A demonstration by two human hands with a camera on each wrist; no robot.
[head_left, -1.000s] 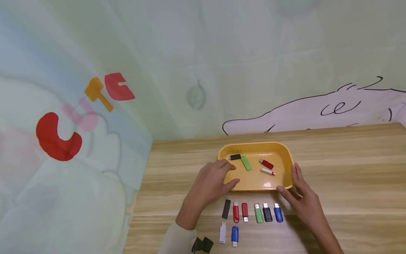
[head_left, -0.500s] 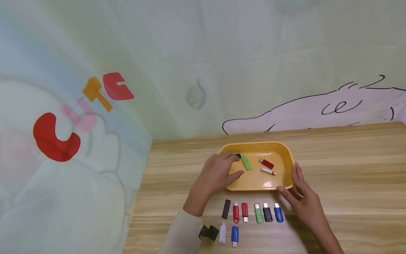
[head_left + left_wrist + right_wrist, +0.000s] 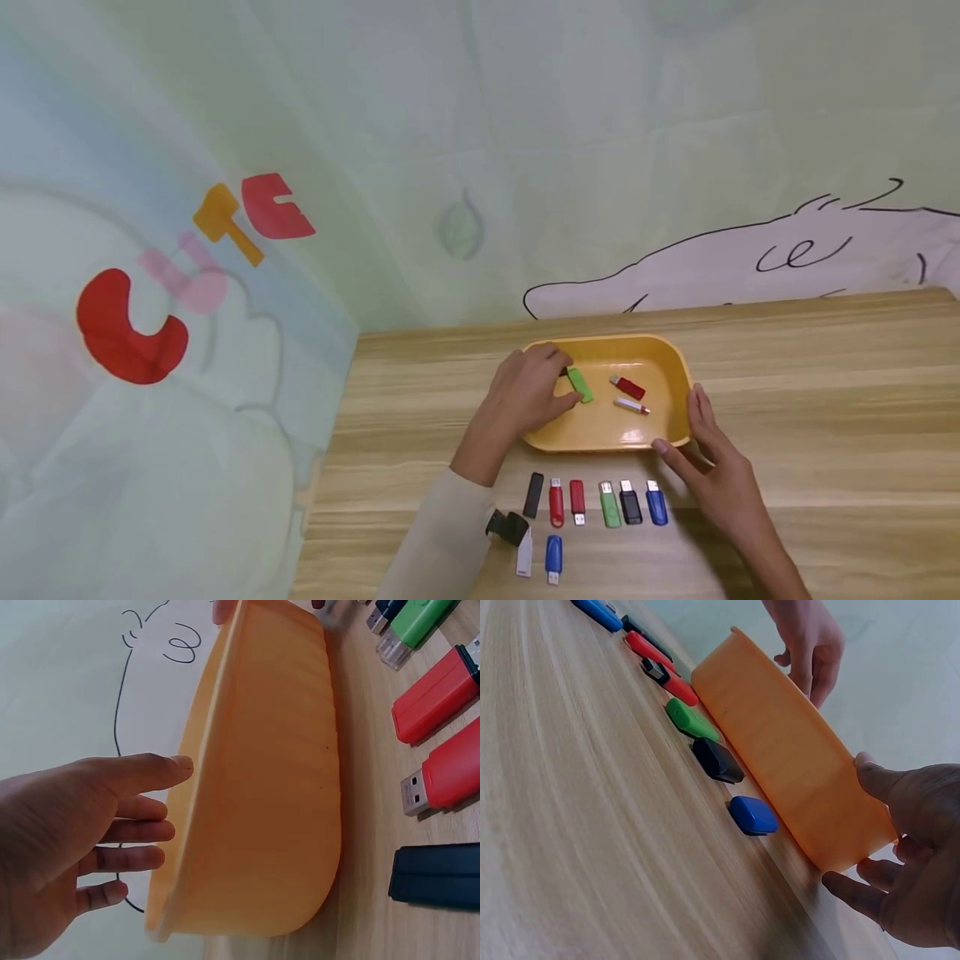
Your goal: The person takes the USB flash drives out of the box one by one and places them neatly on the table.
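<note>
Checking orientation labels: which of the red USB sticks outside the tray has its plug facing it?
In the head view, the left red stick, beside the leftmost black stick. The right red stick has its plug facing away.

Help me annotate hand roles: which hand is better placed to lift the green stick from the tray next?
Probably the left hand: it's over the tray, beside the green stick, while the right hand holds the tray's opposite end.

Printed lettering on the wall hanging (image 3: 232, 367), head view. Four capitals spelled CUTE, rising from nine o'clock towards ten o'clock: a red C (image 3: 108, 325) at nine, then a pale pink U (image 3: 202, 287), an orange T (image 3: 225, 221) and a pinkish-red E (image 3: 270, 212), nearest ten.
</note>
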